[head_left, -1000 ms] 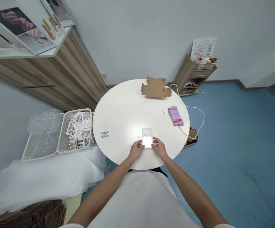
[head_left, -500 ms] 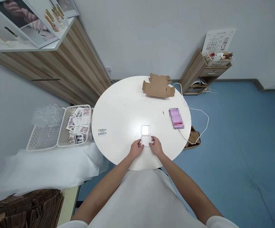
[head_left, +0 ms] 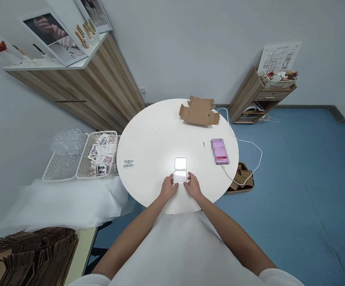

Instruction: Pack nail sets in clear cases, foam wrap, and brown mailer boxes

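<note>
A small clear plastic box (head_left: 180, 177) lies unfolded near the front of the round white table, its hinged lid (head_left: 180, 163) laid back on the far side and shining with glare. At its left edge my left hand (head_left: 168, 188) grips it, fingers curled and thumb on the near corner. My right hand (head_left: 193, 186) has the opposite edge between thumb and bent fingers. I see nothing distinct inside the box. To the left, a card of press-on nails (head_left: 128, 164) lies flat on the table.
An unfolded brown carton (head_left: 200, 112) sits at the table's back. On the right lies a blurred purple phone (head_left: 220, 151) with a white cable (head_left: 251, 140) trailing off the edge. A white basket of printed cards (head_left: 103, 153) stands left, and a cardboard-filled box (head_left: 242, 177) right.
The view has shifted slightly. The open box sits a little further left and lies flatter, its lid now bright with reflection. Both hands stay at its sides, the right fingers slightly looser.
</note>
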Demonstrator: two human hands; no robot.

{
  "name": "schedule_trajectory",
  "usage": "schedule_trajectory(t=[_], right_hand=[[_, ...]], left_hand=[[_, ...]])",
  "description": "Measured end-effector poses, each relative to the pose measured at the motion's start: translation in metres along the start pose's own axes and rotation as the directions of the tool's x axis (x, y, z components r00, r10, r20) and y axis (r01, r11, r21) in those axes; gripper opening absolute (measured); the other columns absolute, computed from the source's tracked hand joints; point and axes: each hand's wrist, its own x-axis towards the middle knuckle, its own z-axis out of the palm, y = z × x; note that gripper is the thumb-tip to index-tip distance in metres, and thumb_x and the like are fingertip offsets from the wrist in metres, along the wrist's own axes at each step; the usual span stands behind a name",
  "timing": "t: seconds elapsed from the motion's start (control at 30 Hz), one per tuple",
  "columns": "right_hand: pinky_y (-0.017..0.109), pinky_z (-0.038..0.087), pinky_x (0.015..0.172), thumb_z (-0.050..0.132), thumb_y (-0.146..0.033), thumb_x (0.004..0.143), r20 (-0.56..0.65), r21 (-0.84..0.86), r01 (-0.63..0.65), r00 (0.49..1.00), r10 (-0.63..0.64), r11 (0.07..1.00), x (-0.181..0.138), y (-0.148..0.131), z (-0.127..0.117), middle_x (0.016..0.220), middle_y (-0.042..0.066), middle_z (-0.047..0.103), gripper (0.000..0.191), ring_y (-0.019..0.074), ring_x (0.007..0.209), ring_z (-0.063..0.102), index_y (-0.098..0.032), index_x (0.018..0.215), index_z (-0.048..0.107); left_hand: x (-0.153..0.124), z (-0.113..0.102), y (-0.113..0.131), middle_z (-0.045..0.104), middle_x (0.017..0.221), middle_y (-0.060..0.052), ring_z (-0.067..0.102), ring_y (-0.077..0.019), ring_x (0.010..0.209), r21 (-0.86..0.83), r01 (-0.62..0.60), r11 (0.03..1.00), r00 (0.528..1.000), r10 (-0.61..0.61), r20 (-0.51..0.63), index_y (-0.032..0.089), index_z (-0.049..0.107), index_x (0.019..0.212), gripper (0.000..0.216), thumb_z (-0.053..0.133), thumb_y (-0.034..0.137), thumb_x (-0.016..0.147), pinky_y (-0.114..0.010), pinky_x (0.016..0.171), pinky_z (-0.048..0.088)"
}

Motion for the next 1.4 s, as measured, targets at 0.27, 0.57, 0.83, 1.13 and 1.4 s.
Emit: schedule_trajectory(t=[0.27,0.57,0.83,1.13,1.4], right_hand=[[0.029,0.046,0.068,0.043,-0.017,0.068,0.038,0.044,0.030,0.999,-0.031,0.999,-0.014,0.007,-0.002,0.095,0.006,0.053,0.041,0.0146,0.073,0.053,-0.018,0.108,0.049],[0.028,0.046,0.069,0.044,-0.017,0.068,0.082,0.003,0.037,0.996,-0.037,0.999,-0.015,0.005,-0.002,0.096,0.006,0.049,0.047,0.0147,0.078,0.052,-0.019,0.115,0.044],[0.030,0.047,0.070,0.049,-0.021,0.067,0.010,-0.001,0.008,1.000,-0.008,1.000,-0.018,0.003,0.003,0.094,0.006,0.048,0.051,0.0155,0.078,0.051,-0.019,0.117,0.042],[0.034,0.043,0.072,0.050,-0.039,0.072,-0.363,0.025,0.057,0.931,-0.044,0.998,-0.045,-0.019,0.001,0.086,0.004,0.047,0.046,0.0153,0.074,0.046,-0.019,0.114,0.043],[0.034,0.043,0.075,0.048,-0.028,0.074,0.119,-0.087,0.277,0.957,-0.266,0.957,-0.003,-0.116,0.098,0.092,0.005,0.052,0.037,0.0167,0.081,0.050,-0.022,0.111,0.046]], left_hand=[[-0.011,0.007,-0.003,0.049,0.095,-0.005,0.049,-0.0142,0.083,-0.084,0.044,0.995,0.999,-0.045,-0.006,0.018,0.046,0.111,0.042,0.050,0.022,0.069,-0.027,0.073,0.041],[-0.011,0.009,-0.007,0.048,0.098,-0.007,0.049,-0.0145,0.086,-0.104,0.065,0.992,0.998,-0.065,0.003,0.017,0.042,0.117,0.048,0.051,0.019,0.070,-0.028,0.076,0.042],[-0.011,0.004,-0.017,0.048,0.100,-0.007,0.049,-0.0139,0.088,-0.198,0.052,0.979,0.997,-0.039,0.069,0.018,0.041,0.119,0.052,0.054,0.017,0.069,-0.028,0.076,0.044],[-0.019,-0.063,-0.059,0.053,0.095,-0.005,0.052,-0.0136,0.080,-0.176,-0.061,0.982,0.987,0.085,0.134,0.020,0.049,0.110,0.038,0.052,0.020,0.072,-0.028,0.071,0.046],[0.023,-0.209,-0.118,0.052,0.095,-0.007,0.052,-0.0169,0.078,0.234,-0.045,0.971,0.988,0.079,-0.135,0.016,0.046,0.112,0.040,0.050,0.024,0.073,-0.030,0.072,0.043]])
